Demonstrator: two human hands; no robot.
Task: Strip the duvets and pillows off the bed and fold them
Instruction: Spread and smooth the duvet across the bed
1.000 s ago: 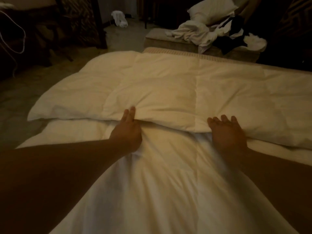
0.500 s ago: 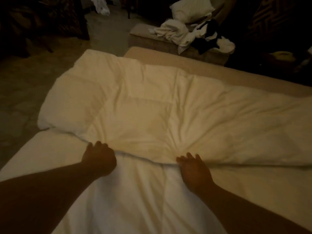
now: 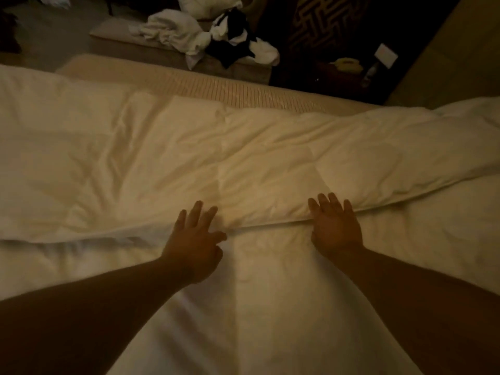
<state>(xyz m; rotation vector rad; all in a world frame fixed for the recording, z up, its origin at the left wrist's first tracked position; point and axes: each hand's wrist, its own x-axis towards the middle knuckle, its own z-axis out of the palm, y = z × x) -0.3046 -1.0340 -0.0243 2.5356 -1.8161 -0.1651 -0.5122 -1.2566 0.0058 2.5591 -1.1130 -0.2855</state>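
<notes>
A white duvet (image 3: pixel 167 161) lies across the bed, its far half folded over toward me so that a doubled edge runs left to right. My left hand (image 3: pixel 193 240) rests at that edge with fingers spread, holding nothing. My right hand (image 3: pixel 335 226) lies flat on the same edge further right, fingers apart and pressing on the fabric. The lower layer of the duvet (image 3: pixel 257 307) stretches toward me under both forearms. Beyond the fold, a beige mattress (image 3: pixel 216 87) shows bare.
Behind the bed stands a low bench (image 3: pixel 113 33) heaped with crumpled white linen (image 3: pixel 176 31) and dark clothing (image 3: pixel 230 47). A white pillow (image 3: pixel 205 2) sits at the top edge. Dark furniture with a telephone (image 3: pixel 347 64) is at the back right. Floor shows at the back left.
The view has swung to the right and closer. My left hand has opened from a closed grip. Both hands now lie spread on the folded edge.
</notes>
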